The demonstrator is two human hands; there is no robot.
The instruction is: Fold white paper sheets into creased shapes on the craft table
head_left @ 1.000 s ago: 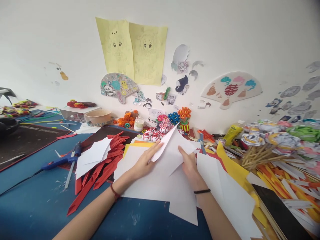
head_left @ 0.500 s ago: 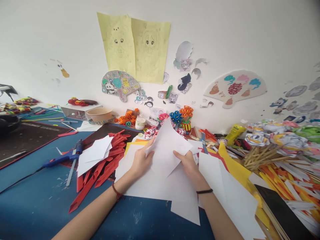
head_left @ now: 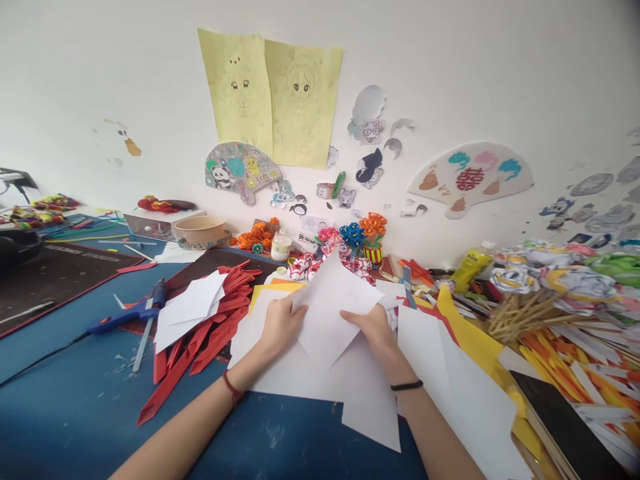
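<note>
Both hands, left hand (head_left: 281,325) and right hand (head_left: 374,328), pinch a white sheet (head_left: 330,313) by its edges above the desk (head_left: 75,413). A crooked crease seems likely, since loose paper beneath could slide.

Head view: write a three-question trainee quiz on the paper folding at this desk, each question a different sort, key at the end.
1. True or false: both hands grip the same white sheet.
2. Which tool lies on the blue tabletop, beyond the pile of red paper strips? A) a stapler B) a blue glue gun C) a ruler
3. Fill in: the band on the left wrist is ____, the one on the right wrist is black.

Key
1. True: the left hand holds its left edge and the right hand its right edge, lifted off the flat white sheets.
2. B
3. Red
</note>
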